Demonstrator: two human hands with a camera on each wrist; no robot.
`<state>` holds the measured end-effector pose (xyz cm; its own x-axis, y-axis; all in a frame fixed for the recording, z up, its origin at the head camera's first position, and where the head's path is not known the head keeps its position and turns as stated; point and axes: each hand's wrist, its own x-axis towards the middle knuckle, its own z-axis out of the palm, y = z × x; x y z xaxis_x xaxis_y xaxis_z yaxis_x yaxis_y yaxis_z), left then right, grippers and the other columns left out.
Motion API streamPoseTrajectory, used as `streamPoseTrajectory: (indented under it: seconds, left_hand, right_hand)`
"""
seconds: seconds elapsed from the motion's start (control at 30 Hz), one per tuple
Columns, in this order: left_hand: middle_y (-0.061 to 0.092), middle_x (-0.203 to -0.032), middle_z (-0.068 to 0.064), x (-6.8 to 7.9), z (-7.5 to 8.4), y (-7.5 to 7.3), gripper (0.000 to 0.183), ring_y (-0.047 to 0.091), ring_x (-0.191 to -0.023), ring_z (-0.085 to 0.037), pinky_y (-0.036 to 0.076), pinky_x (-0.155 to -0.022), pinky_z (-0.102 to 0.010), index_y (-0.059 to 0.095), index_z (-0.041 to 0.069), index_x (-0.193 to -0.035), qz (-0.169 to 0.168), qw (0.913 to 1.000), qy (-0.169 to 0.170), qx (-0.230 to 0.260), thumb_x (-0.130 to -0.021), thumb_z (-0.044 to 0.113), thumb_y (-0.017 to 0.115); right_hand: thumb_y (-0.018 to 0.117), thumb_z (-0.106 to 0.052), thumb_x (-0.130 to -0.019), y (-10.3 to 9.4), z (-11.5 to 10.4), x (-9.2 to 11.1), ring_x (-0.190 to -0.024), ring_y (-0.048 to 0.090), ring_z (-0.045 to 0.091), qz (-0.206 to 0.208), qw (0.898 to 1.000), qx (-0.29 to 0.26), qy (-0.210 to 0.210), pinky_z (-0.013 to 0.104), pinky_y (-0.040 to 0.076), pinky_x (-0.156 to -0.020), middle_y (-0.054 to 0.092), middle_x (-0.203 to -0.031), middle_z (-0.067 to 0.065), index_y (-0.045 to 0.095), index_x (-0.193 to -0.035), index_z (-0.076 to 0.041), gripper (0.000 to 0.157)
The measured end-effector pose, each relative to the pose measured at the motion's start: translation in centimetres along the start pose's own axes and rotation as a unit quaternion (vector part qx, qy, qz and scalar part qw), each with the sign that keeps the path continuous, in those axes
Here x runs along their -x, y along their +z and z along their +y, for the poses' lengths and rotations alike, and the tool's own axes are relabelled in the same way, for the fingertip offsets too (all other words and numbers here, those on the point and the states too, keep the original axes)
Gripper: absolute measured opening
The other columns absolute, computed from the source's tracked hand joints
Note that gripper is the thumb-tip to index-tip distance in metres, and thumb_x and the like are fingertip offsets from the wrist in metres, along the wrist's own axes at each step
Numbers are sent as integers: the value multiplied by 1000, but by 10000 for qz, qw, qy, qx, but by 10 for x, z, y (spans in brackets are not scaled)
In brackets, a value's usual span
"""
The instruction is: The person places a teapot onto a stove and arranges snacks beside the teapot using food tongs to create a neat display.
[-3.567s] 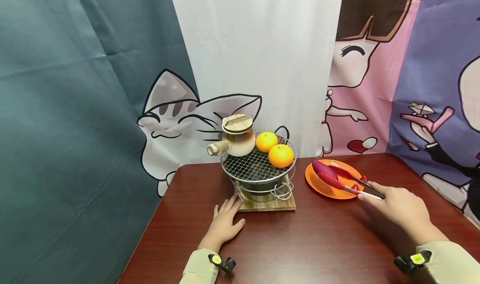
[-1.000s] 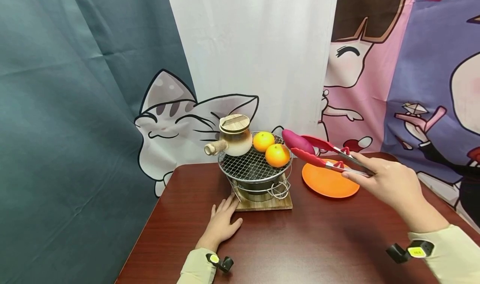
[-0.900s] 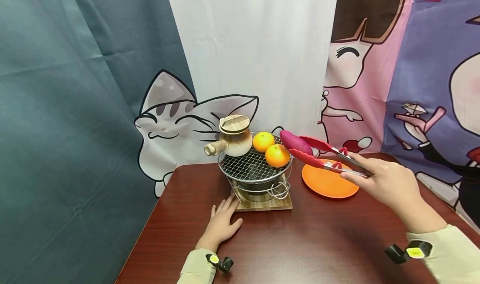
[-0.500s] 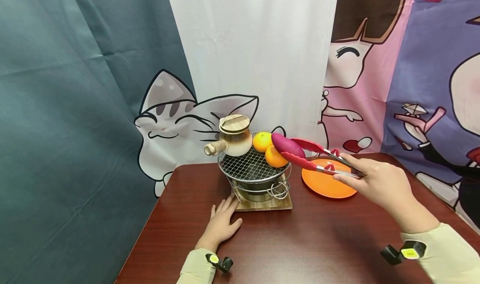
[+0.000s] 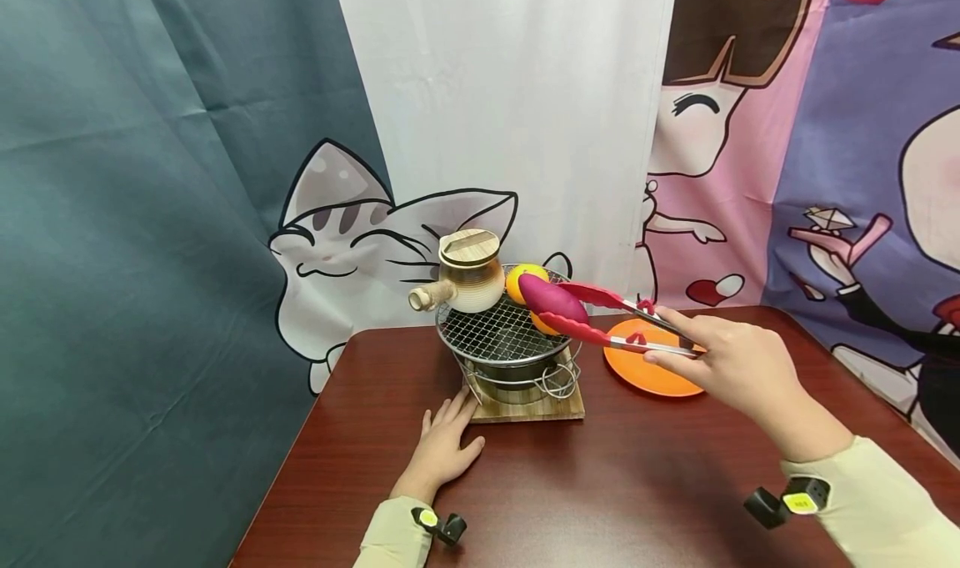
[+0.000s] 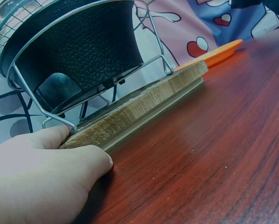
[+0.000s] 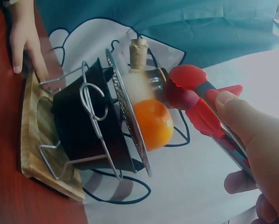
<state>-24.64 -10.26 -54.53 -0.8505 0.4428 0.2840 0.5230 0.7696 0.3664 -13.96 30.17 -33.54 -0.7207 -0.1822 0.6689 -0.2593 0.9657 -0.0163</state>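
Observation:
My right hand (image 5: 738,364) grips red-tipped tongs (image 5: 607,341), whose tips clasp a purple sweet-potato-like item (image 5: 553,299). In the right wrist view that purple item (image 7: 179,97) is held above the grill rack (image 7: 125,102), apart from it. Two oranges sit on the rack; the rear orange (image 5: 525,283) shows, while the front orange (image 7: 153,125) is mostly covered in the head view. A lidded clay pot (image 5: 472,280) stands on the rack's left. My left hand (image 5: 441,451) lies flat on the table, fingertips touching the wooden base (image 6: 144,105) under the black stove (image 6: 83,46).
An orange plate (image 5: 645,372) lies right of the stove, below the tongs. The pot's side handle (image 5: 431,295) points left past the rack rim. A wire loop (image 5: 561,380) sticks out at the stove's front right. Behind the reddish table (image 5: 570,493) hangs a printed curtain.
My right hand has lifted the purple item off the orange plate with the tongs and carried it left over the grill, in front of the oranges. The left hand stays put.

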Motion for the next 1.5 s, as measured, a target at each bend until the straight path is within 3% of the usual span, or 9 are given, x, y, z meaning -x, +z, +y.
streamPoseTrajectory:
  seconds: [0.17, 0.37, 0.47, 0.67, 1.17, 1.5]
  left_hand:
    - [28, -166, -5, 0, 0, 1, 70, 35, -144, -44, 18, -110, -73, 41, 19, -157, -7, 10000, -11, -4, -93, 37, 62]
    - [27, -166, -5, 0, -1, 1, 70, 34, -145, -44, 17, -111, -73, 40, 19, -157, -21, 10000, -34, 31, -93, 37, 62]
    - [27, -166, -5, 0, -1, 1, 70, 34, -145, -44, 17, -111, -73, 40, 19, -157, -34, 10000, -35, 29, -93, 37, 62]
    - [28, -166, -6, 0, -1, 0, 68, 34, -145, -44, 18, -111, -73, 43, 18, -156, -38, 10000, -15, 4, -93, 36, 62]
    - [29, -166, -5, 0, -1, -1, 68, 34, -145, -44, 18, -111, -73, 44, 18, -155, -36, 10000, -9, -14, -92, 37, 62]
    - [28, -166, -4, -1, -1, 0, 69, 34, -145, -43, 18, -111, -72, 43, 19, -155, -54, 10000, -37, -22, -92, 37, 62]
  right_hand:
    - [75, -67, -75, 4, -4, -5, -50, 40, 10, 255, 9991, 15, -352, 28, 28, -43, 60, -71, -10, 71, -131, -22, 72]
    - [54, -82, -82, 12, -8, -14, -46, 25, 7, 437, 9954, -37, -855, 26, 22, -42, 42, -63, -14, 73, -127, -21, 78]
    - [43, -85, -84, 16, -11, -19, -45, 24, 6, 429, 9933, -54, -1076, 25, 21, -42, 43, -63, -14, 74, -125, -21, 82]
    - [30, -86, -86, 25, -15, -27, -44, 36, 8, 495, 9884, 16, -1437, 24, 24, -40, 54, -65, -11, 74, -123, -23, 85]
    - [34, -83, -90, 35, -24, -42, -41, 37, 11, 610, 9752, 161, -2122, 24, 19, -40, 55, -67, -6, 74, -124, -23, 80]
    - [32, -83, -90, 36, -25, -41, -41, 40, 13, 488, 9758, 249, -2115, 24, 20, -39, 63, -72, -2, 74, -126, -22, 83]
